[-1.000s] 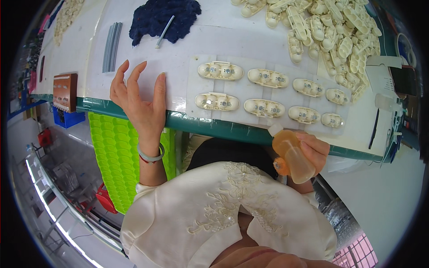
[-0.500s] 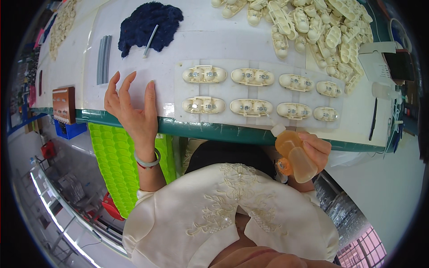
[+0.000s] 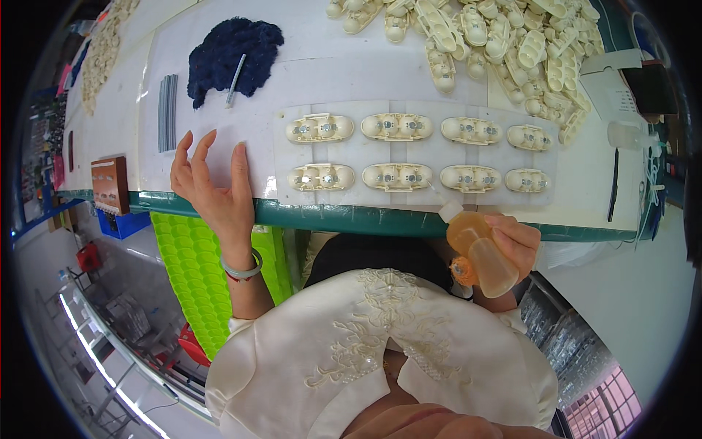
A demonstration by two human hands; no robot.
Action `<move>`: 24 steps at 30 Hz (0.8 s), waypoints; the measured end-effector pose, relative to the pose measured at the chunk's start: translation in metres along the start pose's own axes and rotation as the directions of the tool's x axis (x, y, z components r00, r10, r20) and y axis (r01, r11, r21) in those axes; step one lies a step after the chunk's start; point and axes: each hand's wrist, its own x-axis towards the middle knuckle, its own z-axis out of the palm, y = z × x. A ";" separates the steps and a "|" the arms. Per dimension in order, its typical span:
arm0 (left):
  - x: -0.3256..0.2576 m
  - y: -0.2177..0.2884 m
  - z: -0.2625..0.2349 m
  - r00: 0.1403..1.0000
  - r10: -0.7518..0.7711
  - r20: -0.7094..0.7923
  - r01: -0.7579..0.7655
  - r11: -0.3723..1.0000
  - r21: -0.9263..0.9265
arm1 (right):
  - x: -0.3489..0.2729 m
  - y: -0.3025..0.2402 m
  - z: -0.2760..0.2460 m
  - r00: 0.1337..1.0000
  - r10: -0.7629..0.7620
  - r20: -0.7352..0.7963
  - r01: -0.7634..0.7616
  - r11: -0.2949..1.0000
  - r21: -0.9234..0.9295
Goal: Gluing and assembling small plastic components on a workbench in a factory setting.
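Observation:
My right hand (image 3: pixel 515 244) is closed around a squeeze bottle (image 3: pixel 479 252) of amber liquid. Its white cap and thin nozzle point up and left, and the tip is at or very near the right end of a cream plastic casing (image 3: pixel 397 177) in the nearer row. Whether it touches, I cannot tell. Two rows of these oval casings with silvery round inserts lie on a whitish board (image 3: pixel 417 200). To the left of the board, my left hand (image 3: pixel 213 186) rests at the table edge, fingers apart and curled, holding nothing.
A heap of cream casings (image 3: pixel 504 44) covers the far right. Grey-blue sticks (image 3: pixel 167 113) and a dark blue fluffy cloth (image 3: pixel 234 55) with one loose stick (image 3: pixel 235 80) lie far left. A brown block (image 3: pixel 110 185) stands at the left edge; a black pen (image 3: pixel 613 186) lies right.
The whole view has turned slightly, so the table things appear shifted. Both hands keep nearly the same pose, and the bottle's nozzle stays by the same casing.

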 end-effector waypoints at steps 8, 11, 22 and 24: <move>0.000 -0.001 0.001 1.000 0.015 0.004 -0.015 1.000 0.026 | -0.001 0.003 0.010 0.997 -0.022 -0.067 0.024 0.999 0.036; 0.000 -0.002 0.000 1.000 0.016 0.002 -0.016 0.999 0.033 | 0.005 -0.001 0.001 0.999 -0.013 -0.046 0.015 0.999 0.049; -0.001 0.001 0.000 0.998 0.013 -0.054 -0.012 1.000 0.020 | -0.006 0.005 -0.017 0.990 -0.004 -0.143 0.009 0.999 0.033; -0.001 0.001 0.000 0.998 -0.001 -0.065 0.001 1.000 -0.007 | -0.006 0.006 -0.017 0.994 -0.013 -0.106 0.010 1.000 -0.027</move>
